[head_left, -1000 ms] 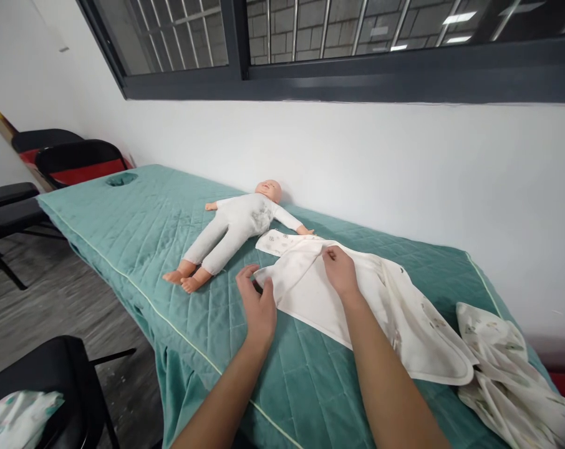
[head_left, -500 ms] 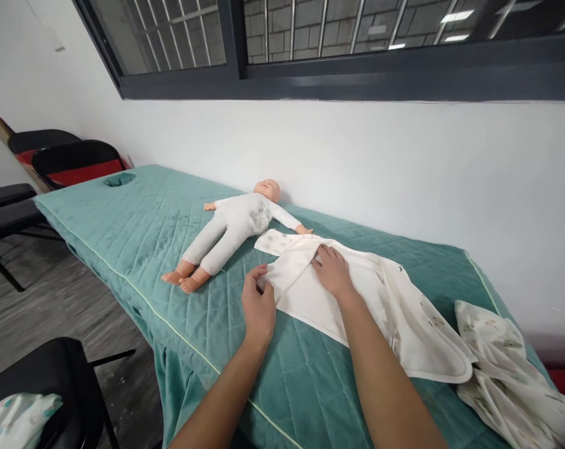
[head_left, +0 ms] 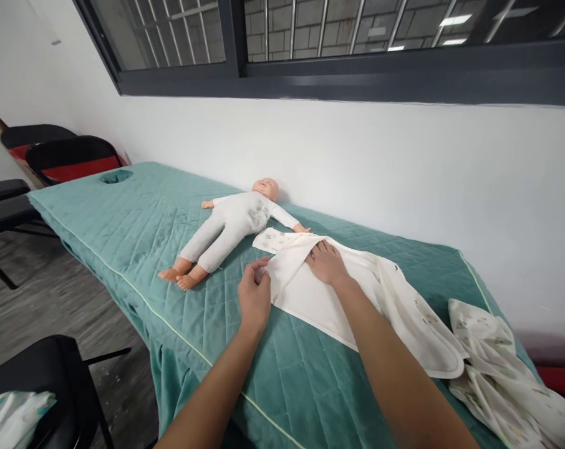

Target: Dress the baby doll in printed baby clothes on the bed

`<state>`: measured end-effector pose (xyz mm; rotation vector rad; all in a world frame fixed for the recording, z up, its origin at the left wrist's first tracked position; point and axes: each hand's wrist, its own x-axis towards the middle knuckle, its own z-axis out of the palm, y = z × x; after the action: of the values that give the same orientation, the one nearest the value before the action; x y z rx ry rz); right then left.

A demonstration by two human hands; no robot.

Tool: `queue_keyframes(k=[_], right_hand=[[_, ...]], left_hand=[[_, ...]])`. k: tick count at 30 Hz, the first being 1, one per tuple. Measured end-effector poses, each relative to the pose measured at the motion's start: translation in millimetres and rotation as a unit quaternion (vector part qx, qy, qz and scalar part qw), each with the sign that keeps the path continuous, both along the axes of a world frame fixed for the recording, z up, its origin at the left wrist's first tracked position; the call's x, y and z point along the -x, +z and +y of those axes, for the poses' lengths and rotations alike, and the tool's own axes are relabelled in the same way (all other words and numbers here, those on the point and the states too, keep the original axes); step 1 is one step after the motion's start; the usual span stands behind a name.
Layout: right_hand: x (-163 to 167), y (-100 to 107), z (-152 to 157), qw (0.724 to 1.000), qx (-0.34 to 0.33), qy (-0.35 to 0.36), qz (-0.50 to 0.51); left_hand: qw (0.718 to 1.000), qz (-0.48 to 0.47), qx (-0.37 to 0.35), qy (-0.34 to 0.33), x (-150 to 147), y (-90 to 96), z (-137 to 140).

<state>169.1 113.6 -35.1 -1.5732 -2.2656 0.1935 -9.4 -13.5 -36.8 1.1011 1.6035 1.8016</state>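
Note:
A white baby garment [head_left: 327, 302] with small prints lies spread on the green quilted bed cover, one flap folded over near its upper left. At that left edge my left hand [head_left: 254, 296] is closed in a pinch on the fabric. My right hand [head_left: 327, 262] rests on top of the garment beside the fold, fingers stretched out and touching the cloth; their tips are partly hidden at the fold. Beyond my hands a baby doll [head_left: 238, 218] in a white suit lies on its back, arms spread, one hand close to the garment's printed sleeve.
The green quilted cover [head_left: 123, 237] drapes over a bed against a white wall. A crumpled printed cloth [head_left: 497, 374] lies at the right end. At lower left, a black chair [head_left: 43, 368] holds another printed cloth [head_left: 15, 418]. Folding chairs [head_left: 72, 159] stand behind the far end.
My right hand has slid slightly left along the fold, and the folded flap lies a little differently. My left hand keeps its pinch at the edge. The whole view has shifted slightly.

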Motion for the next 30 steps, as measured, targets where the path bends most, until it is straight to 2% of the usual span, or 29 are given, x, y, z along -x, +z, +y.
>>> queue_keyframes(k=[5,9,14,20,23,26,30], right_hand=[[-9.8,0.9,-2.4,0.99,-0.05,-0.065,0.114],[-9.7,3.4,6.6,0.973,-0.073,-0.111,0.187],[-2.2,6.1,31.1,0.973,-0.014,-0.075,0.216],[-6.4,3.9,41.6,0.978,0.049,-0.026,0.2],[-7.3,3.4,38.4,0.982,0.027,-0.001,0.185],[-1.1,5.7,33.2,0.987,-0.019,-0.025,0.161],[11.2,10.1,28.9,0.995,-0.086,-0.046,0.031]], left_hand=[[0.999,-0.036,-0.033,-0.011,10.7,1.9,18.0],[1.0,-0.004,-0.01,-0.01,12.5,-2.2,17.6],[1.0,0.019,0.0,-0.004,12.5,-6.9,13.0],[0.999,0.043,-0.021,-0.004,10.8,-6.8,13.4],[0.997,0.065,-0.038,-0.004,9.2,-6.8,12.4],[0.996,0.076,-0.055,0.001,8.4,-7.9,11.1],[0.994,0.088,-0.068,0.01,8.4,-10.8,11.2]])
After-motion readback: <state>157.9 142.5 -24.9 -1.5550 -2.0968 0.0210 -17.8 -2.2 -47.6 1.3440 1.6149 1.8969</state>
